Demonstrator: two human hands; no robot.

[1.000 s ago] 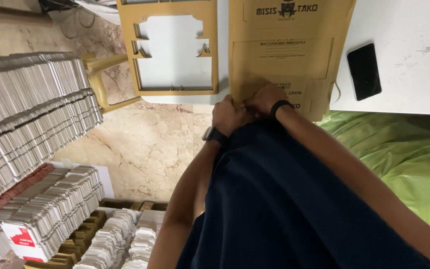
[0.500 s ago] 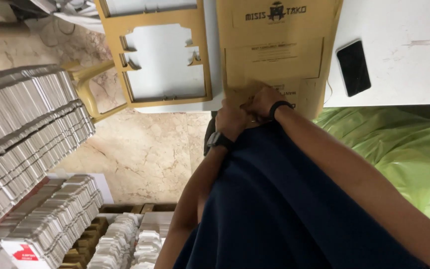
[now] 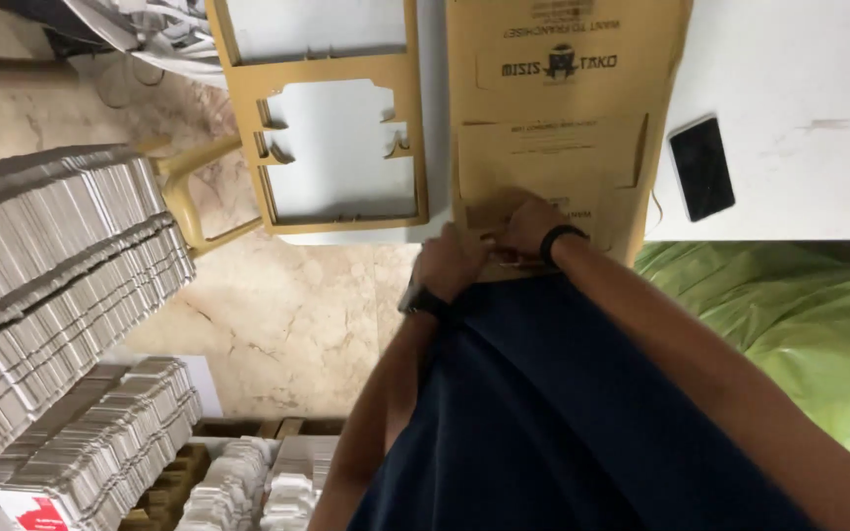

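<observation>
Both sets of fingers (image 3: 504,228) are pinched on the near edge of the flat brown cardboard sheet (image 3: 553,118), the left hand (image 3: 450,264) and right hand (image 3: 528,224) close together, likely to bend it. The sheet lies on the white tabletop (image 3: 799,69). A cut-out cardboard frame (image 3: 332,128) sits at nine o'clock and a black phone (image 3: 701,167) at three o'clock.

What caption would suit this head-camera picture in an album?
Both hands, left hand and right hand, press the near edge of a flat brown cardboard sheet on a white table.
</observation>
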